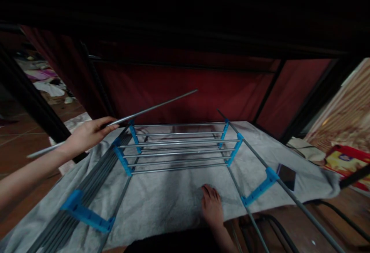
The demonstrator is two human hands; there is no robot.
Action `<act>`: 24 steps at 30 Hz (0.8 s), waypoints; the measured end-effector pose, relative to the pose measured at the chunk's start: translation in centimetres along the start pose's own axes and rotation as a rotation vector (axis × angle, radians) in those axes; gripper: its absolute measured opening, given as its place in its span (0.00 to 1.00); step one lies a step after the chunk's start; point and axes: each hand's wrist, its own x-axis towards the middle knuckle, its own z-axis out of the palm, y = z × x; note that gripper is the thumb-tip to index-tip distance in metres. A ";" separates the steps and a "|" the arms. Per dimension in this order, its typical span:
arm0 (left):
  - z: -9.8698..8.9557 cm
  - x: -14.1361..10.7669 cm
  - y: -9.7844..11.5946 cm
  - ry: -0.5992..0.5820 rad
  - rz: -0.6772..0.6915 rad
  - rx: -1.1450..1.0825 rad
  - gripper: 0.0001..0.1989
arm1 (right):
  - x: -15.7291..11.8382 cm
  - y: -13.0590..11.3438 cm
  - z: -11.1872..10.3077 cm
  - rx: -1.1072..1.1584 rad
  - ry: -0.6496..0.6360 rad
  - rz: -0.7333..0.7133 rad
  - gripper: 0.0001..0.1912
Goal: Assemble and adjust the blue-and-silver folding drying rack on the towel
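My left hand (91,132) is closed around a long grey metal rod (156,106), held slanting above the left side of a rack. My right hand (212,203) rests on the grey cloth (170,199) near its front edge, fingers curled downward; whether anything lies under them is hidden. Between and beyond the hands lies a partly built rack of grey tubes with blue plastic brackets (123,160). Several crossbars (179,153) join its far brackets. The nearer blue brackets, on the left (86,216) and right (260,191), have no crossbars between them.
Several loose rods (95,179) lie bundled along the left. A dark phone-like object (286,176) rests on the cloth at the right. Red panels (185,91) in a dark frame stand behind. A red and yellow packet (348,164) is at far right.
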 end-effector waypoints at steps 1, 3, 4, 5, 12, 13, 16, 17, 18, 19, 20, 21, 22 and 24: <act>0.1 0.6 1.0 -0.024 0.024 0.014 0.36 | 0.1 -0.1 -0.1 0.013 0.004 0.009 0.25; 0.5 1.8 3.1 -0.049 0.059 0.032 0.36 | 0.2 -0.3 -0.2 0.030 0.008 0.020 0.24; 0.7 2.4 4.2 -0.039 0.077 0.045 0.36 | 0.3 -0.3 -0.3 0.034 0.008 0.025 0.24; 1.0 2.9 5.4 -0.027 0.100 0.062 0.35 | 0.3 -0.4 -0.4 0.037 0.006 0.029 0.25; 3.5 4.8 15.4 -0.010 0.387 0.167 0.25 | 0.7 -0.6 -1.3 0.052 -0.058 0.026 0.28; 3.9 4.5 16.6 -0.003 0.428 0.183 0.24 | 0.7 -0.6 -1.4 0.050 -0.062 0.031 0.28; 4.8 2.6 19.0 0.030 0.512 0.231 0.23 | 0.7 -0.6 -1.2 0.049 -0.060 0.045 0.27; 5.2 1.6 19.3 0.049 0.522 0.235 0.23 | 0.7 -0.6 -1.1 0.054 -0.058 0.048 0.26; 5.6 0.4 19.3 0.069 0.520 0.228 0.23 | 0.7 -0.5 -1.0 0.062 -0.057 0.049 0.25; 6.0 -0.8 19.1 0.093 0.505 0.212 0.24 | 0.6 -0.5 -0.9 0.072 -0.057 0.050 0.25; 6.6 -2.0 18.8 0.114 0.482 0.189 0.24 | 0.6 -0.5 -0.9 0.083 -0.057 0.052 0.25; 7.2 -3.2 18.3 0.131 0.458 0.159 0.24 | 0.6 -0.5 -0.9 0.093 -0.058 0.056 0.25; 8.0 -4.4 17.8 0.144 0.435 0.124 0.23 | 0.6 -0.5 -0.9 0.100 -0.060 0.061 0.25; 9.6 -6.7 16.6 0.150 0.407 0.043 0.22 | 0.7 -0.5 -1.0 0.109 -0.066 0.073 0.25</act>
